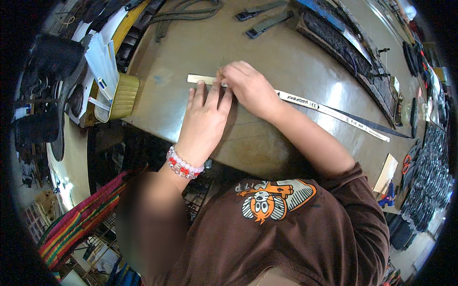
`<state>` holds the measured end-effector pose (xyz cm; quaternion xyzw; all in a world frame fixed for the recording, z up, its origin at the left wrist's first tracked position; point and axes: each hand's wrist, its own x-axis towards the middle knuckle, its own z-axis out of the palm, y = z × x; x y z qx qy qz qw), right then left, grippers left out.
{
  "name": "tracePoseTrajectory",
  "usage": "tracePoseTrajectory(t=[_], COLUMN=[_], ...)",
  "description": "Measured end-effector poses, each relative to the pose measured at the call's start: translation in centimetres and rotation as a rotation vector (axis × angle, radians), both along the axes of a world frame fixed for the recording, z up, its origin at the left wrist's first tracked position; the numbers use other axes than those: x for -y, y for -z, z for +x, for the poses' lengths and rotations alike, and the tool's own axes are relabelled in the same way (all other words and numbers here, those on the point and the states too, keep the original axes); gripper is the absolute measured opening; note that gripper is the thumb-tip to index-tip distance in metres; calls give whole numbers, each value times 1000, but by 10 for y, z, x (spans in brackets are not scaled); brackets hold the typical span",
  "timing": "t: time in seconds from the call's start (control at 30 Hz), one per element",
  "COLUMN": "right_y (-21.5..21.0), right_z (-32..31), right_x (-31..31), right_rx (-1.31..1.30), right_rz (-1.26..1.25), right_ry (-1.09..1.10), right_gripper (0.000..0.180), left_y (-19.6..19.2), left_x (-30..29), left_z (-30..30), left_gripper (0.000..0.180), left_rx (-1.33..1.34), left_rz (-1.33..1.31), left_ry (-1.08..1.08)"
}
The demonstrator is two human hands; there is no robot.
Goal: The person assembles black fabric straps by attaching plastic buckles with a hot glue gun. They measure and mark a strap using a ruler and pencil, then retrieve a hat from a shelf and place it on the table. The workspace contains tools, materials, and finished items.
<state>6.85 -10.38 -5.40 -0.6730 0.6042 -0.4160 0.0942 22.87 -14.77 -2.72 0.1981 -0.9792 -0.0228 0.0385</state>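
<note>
A long, flat, cream-coloured strip (pixel 354 122) with handwriting on it lies slantwise across the brown tabletop. My left hand (pixel 205 117) rests with its fingers stretched out, the tips pressing near the strip's left end. Above that same part, my right hand (pixel 248 90) is bent over with thumb and fingers pinched together, close to my left fingertips. Whatever the pinch holds is too small or hidden to tell. My right hand and forearm cover the middle of the strip. A dark strap (pixel 381 127) runs along the strip's right part, partly beneath it.
At the left table edge stands a yellow basket (pixel 128 95) holding white papers. Webbing straps with buckles (pixel 260 32) and a dark cord (pixel 183 16) lie at the far side. A long dark bar (pixel 341 57) stretches across the far right. Orange-handled scissors (pixel 407 163) are at the right.
</note>
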Motion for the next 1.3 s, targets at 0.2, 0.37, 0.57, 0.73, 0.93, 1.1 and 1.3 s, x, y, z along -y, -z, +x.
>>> tracePoseTrajectory(t=[0.2, 0.37, 0.57, 0.73, 0.93, 1.1, 1.3], right_y=[2, -28, -40, -12, -13, -11, -7], right_z=[3, -25, -57, -50, -49, -47, -48], right_x=[2, -5, -77, -92, -88, -87, -86], right_rx=[-59, 712, 552, 241, 66, 15, 44], right_rz=[6, 106, 420, 204, 145, 95, 94], right_ry=[-13, 212, 342, 231, 166, 167, 145], right_gripper=[16, 8, 8, 6, 5, 6, 6], left_y=[-1, -4, -10, -10, -9, -9, -10], left_x=[0, 1, -8, -18, -17, -16, -15], left_z=[0, -3, -17, -26, -27, -26, -27], left_gripper=[42, 45, 60, 72, 70, 71, 71], left_rx=[17, 18, 89, 208, 232, 228, 237], left_rz=[-6, -32, -121, -275, -337, -335, -354], left_ry=[4, 15, 27, 31, 39, 44, 64])
